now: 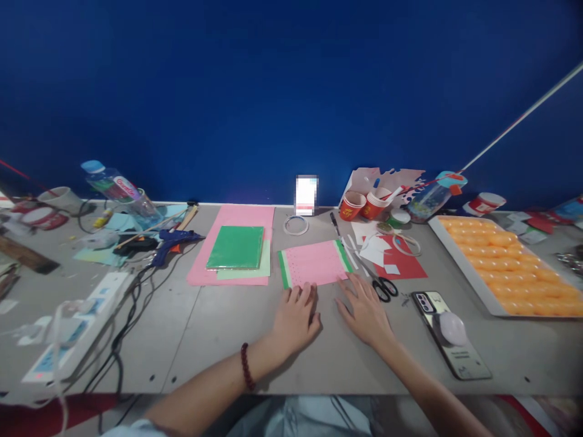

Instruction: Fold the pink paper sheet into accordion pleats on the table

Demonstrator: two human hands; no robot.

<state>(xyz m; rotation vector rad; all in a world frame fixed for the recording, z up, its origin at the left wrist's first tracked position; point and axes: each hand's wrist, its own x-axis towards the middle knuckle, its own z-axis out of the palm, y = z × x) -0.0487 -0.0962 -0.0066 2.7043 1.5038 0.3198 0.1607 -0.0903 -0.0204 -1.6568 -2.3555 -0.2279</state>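
A pink paper piece with green edges (315, 263) lies flat on the grey table (218, 340) in front of me. My left hand (296, 318) rests flat just below its near edge, fingers stretched out and touching the paper's lower border. My right hand (364, 311) lies open beside it, fingertips near the paper's lower right corner. Neither hand holds anything. A dark bead bracelet (246, 366) is on my left wrist.
Black scissors (381, 285) and a phone (449, 340) lie right of my hands. A tray of orange balls (505, 261) sits far right. Green sheets on pink paper (237, 249), a blue glue gun (170, 243), a power strip (77, 328), cups (364, 206) and bottles surround.
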